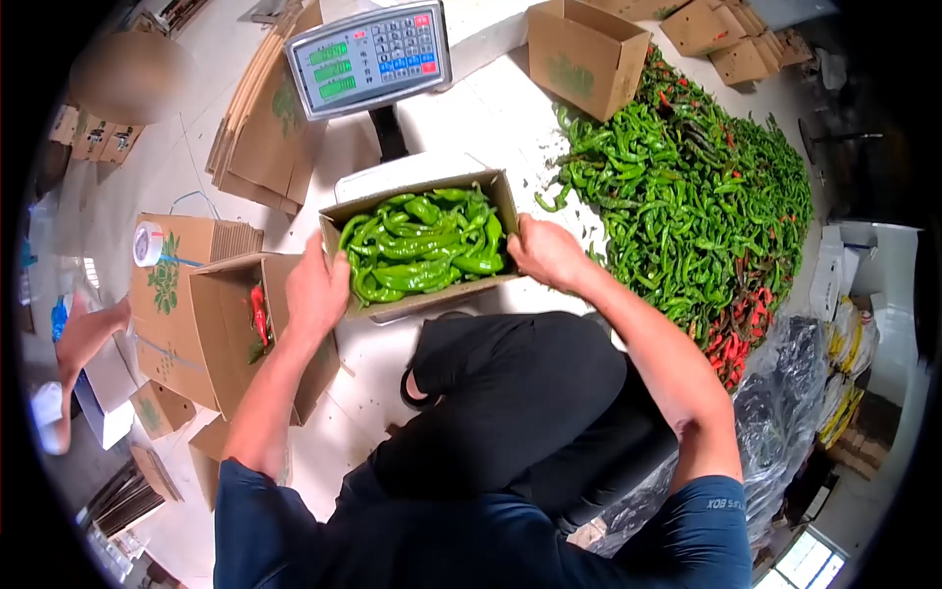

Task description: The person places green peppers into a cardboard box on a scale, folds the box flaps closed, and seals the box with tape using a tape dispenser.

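Observation:
A cardboard box (345, 208) full of green peppers (422, 240) is between my two hands, over the white platform of a scale (422, 169). My left hand (316, 285) grips the box's left end, and my right hand (548, 252) grips its right end. Whether the box rests on the platform or is slightly raised, I cannot tell. Above it stands the scale's display (369, 57), lit with green digits. A large heap of green peppers (677, 187) with some red ones lies on the floor to the right.
An open box (221, 294) with red peppers inside stands at the left, beside a roll of tape (148, 243). Flattened cardboard (270, 128) leans at the upper left. Another box (586, 61) stands behind the heap. Clear plastic sheeting (780, 383) lies at the right.

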`<action>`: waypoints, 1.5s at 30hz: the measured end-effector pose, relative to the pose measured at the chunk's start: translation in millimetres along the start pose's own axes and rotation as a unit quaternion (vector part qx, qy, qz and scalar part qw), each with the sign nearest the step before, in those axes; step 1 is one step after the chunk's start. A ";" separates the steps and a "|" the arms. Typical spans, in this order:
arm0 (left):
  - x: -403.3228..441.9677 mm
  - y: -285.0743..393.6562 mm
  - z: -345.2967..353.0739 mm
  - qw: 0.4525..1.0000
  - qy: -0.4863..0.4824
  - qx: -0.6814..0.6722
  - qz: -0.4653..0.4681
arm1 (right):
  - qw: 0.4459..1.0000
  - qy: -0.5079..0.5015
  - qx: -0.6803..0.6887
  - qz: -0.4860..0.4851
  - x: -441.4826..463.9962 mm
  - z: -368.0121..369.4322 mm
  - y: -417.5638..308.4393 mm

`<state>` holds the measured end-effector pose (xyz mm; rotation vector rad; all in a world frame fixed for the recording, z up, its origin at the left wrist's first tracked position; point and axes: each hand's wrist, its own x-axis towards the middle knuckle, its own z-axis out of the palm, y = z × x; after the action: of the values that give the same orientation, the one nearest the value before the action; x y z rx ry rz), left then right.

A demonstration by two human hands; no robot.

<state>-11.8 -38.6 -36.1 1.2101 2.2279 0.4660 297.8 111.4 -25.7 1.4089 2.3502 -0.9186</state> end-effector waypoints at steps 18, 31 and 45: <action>53.4 62.6 45.5 0.802 -0.096 0.175 0.564 | 0.998 0.014 -0.025 -0.051 2.6 6.8 -7.1; 56.7 52.6 66.7 0.817 -0.105 0.155 0.546 | 0.998 0.014 -0.009 -0.054 4.8 8.4 -5.7; 52.5 62.5 68.9 0.800 -0.077 0.171 0.570 | 0.952 -0.130 0.275 -0.044 -4.8 -19.8 22.0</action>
<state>48.4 41.7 -72.5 2.6289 1.2199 0.3555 321.1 127.9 -16.6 1.2540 2.0548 -1.7690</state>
